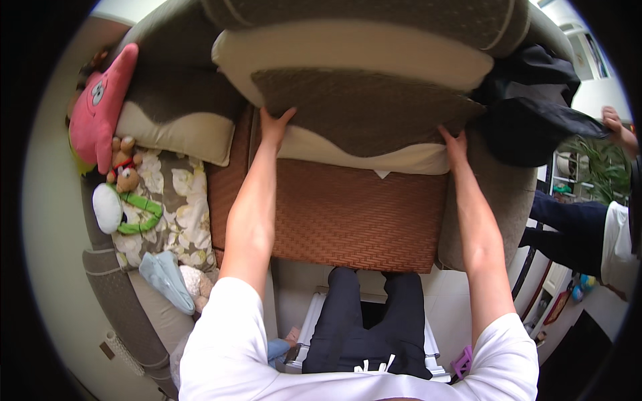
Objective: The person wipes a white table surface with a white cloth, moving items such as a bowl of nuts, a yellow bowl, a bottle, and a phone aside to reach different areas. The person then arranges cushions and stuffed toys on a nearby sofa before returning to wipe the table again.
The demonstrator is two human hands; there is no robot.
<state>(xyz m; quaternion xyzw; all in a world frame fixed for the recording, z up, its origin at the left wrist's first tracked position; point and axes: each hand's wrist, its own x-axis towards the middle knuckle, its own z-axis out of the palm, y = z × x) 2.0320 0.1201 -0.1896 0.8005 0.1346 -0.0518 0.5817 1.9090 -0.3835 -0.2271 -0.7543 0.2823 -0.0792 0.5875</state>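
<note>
Both arms reach forward over a sofa. A brown and cream cushion (361,115) lies at the back of the seat, on a reddish-brown woven seat mat (356,215). My left hand (275,125) grips the cushion's left edge, thumb on its brown upper face. At its right edge my right hand (455,143) has hold too, thumb on top and fingers partly hidden. Behind the cushion rises a cream sofa back (351,47).
At left are a pink starfish plush (95,115), a small brown plush (123,165), a two-tone cushion (180,135) and a floral cushion (175,215). A black bag (526,120) rests on the right armrest (494,215). Another person (567,230) stands at right, a hand touching the bag.
</note>
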